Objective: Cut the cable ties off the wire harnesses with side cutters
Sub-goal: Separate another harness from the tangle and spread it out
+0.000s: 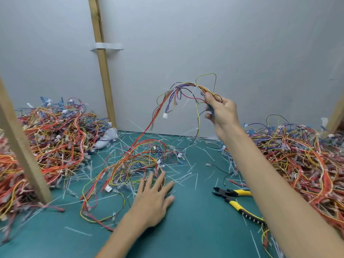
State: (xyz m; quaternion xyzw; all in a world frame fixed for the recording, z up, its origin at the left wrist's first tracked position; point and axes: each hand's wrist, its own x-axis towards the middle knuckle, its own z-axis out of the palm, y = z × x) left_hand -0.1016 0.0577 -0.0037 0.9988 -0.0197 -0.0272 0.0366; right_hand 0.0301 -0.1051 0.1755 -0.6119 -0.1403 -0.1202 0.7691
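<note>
The right hand (221,110) lifts a wire bundle (182,94) high above the green mat (195,229), fingers curled tight around it, likely to shake it free. The left hand (154,196) lies flat, fingers spread, pinning the tangle. The cutters (240,203) rest idle on the mat, beside the right forearm.

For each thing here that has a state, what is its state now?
right hand: raised, grips a wire harness.
wire harness: lifted, its far end trailing down to the mat.
left hand: fingers spread, holding nothing, by the loose wires.
side cutters: lying on the mat, in no hand, handles spread.
cable ties: cut, scattered on the mat.
</note>
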